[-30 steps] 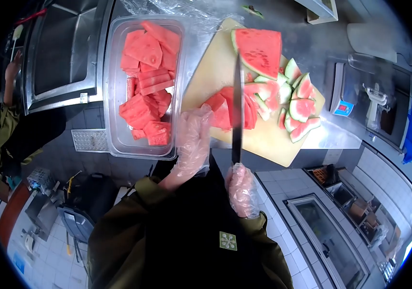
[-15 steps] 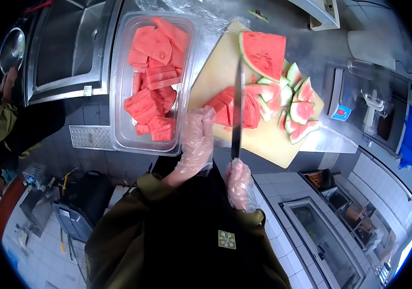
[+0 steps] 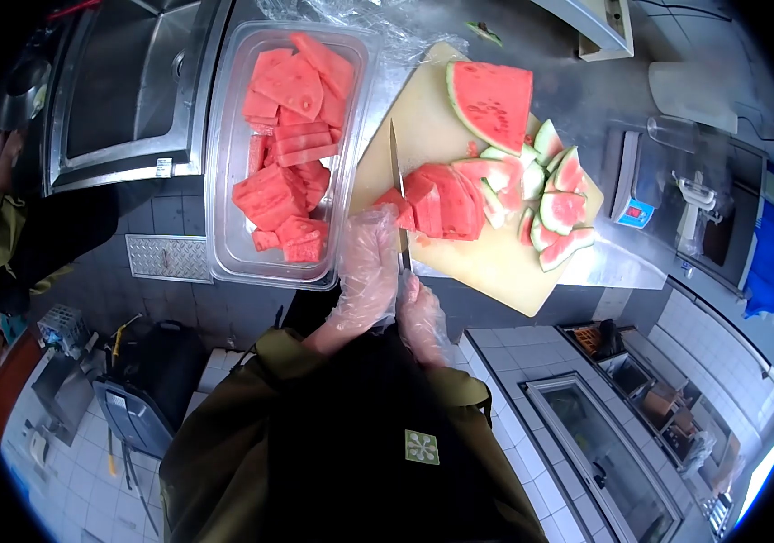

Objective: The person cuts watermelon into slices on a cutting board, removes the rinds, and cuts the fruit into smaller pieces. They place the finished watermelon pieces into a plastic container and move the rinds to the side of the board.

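Peeled watermelon slices (image 3: 441, 199) lie stacked on a yellow cutting board (image 3: 486, 262), with a chef's knife (image 3: 396, 172) edge-down at their left end. The gloved right hand (image 3: 421, 317) wraps its handle. The gloved left hand (image 3: 367, 267), fingers extended, braces the end slice. A clear plastic tub (image 3: 224, 226) of cut pieces sits alongside, and rinds (image 3: 559, 204) are pushed aside.

Steel sink (image 3: 124, 81), perhaps a scale (image 3: 640, 195)

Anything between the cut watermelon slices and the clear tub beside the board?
Yes. The long steel knife, held in the gloved right hand, runs across the pale cutting board between the red watermelon slices and the clear plastic tub; the gloved left hand touches the slices' near end.
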A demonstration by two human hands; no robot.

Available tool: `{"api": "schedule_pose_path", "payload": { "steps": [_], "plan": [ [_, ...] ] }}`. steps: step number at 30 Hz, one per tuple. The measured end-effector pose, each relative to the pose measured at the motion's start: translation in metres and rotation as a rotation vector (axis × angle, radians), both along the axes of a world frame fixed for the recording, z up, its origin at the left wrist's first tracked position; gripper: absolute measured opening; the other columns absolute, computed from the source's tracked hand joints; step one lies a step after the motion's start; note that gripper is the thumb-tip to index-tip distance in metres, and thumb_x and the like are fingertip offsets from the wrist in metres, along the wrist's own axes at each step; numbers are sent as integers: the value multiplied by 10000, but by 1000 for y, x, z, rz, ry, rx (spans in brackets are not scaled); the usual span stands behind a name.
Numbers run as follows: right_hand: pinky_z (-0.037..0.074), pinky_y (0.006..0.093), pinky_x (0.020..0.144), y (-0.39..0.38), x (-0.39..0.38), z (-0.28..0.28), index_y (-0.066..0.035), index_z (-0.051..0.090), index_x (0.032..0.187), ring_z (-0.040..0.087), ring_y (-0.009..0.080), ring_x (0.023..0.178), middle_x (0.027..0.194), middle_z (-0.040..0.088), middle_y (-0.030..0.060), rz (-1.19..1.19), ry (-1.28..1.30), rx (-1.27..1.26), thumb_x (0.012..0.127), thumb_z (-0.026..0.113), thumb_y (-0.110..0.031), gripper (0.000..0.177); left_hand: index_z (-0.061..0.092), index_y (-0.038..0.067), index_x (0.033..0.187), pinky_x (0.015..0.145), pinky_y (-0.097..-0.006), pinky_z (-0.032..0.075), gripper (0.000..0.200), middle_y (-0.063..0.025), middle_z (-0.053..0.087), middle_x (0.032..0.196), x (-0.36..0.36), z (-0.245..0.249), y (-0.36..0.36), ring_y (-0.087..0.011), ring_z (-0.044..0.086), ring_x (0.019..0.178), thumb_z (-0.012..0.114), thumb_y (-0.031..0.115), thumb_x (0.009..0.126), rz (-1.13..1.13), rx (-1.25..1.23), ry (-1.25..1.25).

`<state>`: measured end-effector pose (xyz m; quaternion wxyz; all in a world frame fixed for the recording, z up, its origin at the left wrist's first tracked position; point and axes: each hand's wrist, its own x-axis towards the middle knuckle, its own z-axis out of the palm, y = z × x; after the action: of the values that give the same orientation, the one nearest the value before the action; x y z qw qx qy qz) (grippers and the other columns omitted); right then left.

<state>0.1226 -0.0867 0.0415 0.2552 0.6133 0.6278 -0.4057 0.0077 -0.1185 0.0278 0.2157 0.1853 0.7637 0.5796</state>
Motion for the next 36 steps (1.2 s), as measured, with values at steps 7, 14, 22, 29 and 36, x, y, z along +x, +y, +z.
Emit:
{"api": "schedule_pose_path", "payload": {
  "steps": [7, 14, 22, 29, 36],
  "plan": [
    [458, 481, 685, 7, 57, 63, -3, 622, 994, 603, 406, 812, 840, 615, 236, 114, 317, 170, 989, 437, -398, 436, 514, -15, 1229, 921, -433, 422, 369, -202, 547, 1227, 2, -32, -1, -351, 542, 1072, 572, 32, 868, -76, -15, 229],
    [479, 411, 592, 105, 97, 125, -9, 667, 879, 604, 316, 617, 696, 619, 168, 409, 239, 430, 883, 669, -260, 252, 356, -1, 1397, 1036, -443, 349, 675, -188, 444, 1405, -6, -35, 10, -376, 473, 1202, 663, 72, 801, -286, -25, 384],
    [479, 424, 719, 245, 91, 78, -103, 665, 846, 611, 310, 765, 788, 639, 112, 1252, 166, 583, 806, 687, -391, 292, 292, -45, 1430, 1128, -365, 262, 505, -178, 350, 1461, 19, -46, -23, -270, 349, 1354, 419, 40, 948, -63, 119, -11],
    [489, 421, 720, 279, 38, 84, -75, 697, 945, 612, 324, 730, 772, 646, 121, 1296, 435, 502, 808, 694, -337, 296, 378, -9, 1398, 1073, -326, 319, 451, -129, 423, 1391, 35, -53, -36, -208, 426, 1256, 485, 158, 993, 121, 183, -213],
    [490, 413, 710, 319, 39, 71, -109, 707, 1049, 620, 309, 750, 798, 662, 115, 1419, 399, 449, 822, 665, -362, 342, 352, -35, 1404, 1114, -406, 296, 556, -224, 421, 1418, 33, -24, -5, -335, 395, 1332, 481, -34, 863, 175, 126, -17]
  ]
}}
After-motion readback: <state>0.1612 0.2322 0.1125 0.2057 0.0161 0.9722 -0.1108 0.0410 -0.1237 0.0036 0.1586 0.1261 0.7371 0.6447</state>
